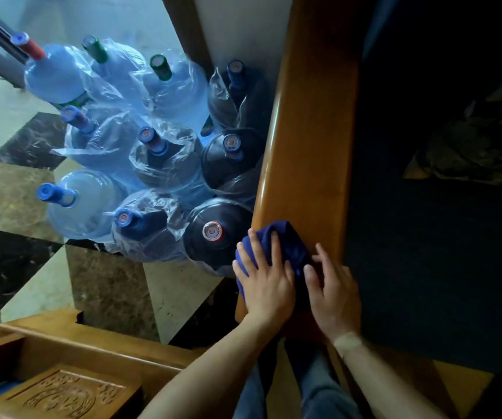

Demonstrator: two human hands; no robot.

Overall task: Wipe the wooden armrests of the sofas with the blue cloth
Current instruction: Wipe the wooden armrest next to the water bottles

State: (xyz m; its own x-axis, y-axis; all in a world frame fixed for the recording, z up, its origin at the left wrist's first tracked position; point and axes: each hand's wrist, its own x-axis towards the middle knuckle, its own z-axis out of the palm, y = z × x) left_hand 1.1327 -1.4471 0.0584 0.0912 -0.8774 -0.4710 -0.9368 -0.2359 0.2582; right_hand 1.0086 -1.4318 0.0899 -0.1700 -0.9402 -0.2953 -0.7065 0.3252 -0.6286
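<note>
Cloth: the blue cloth (pixel 277 241) lies bunched on the near end of the wooden armrest (pixel 310 146), spilling over its left edge.
Left hand: the left hand (pixel 263 281) presses flat on the cloth, fingers spread.
Right hand: the right hand (pixel 332 293) rests at the cloth's right edge, fingers curled; whether it pinches the fabric cannot be told.
Handling: soft, light, likely to bunch; best kept under a flat palm.
Surface: glossy, rounded wood, probably slick.
Room: water bottles (pixel 159 152) crowd the tiled floor (pixel 20 182) just left; dark seat (pixel 431 237) to the right.
</note>
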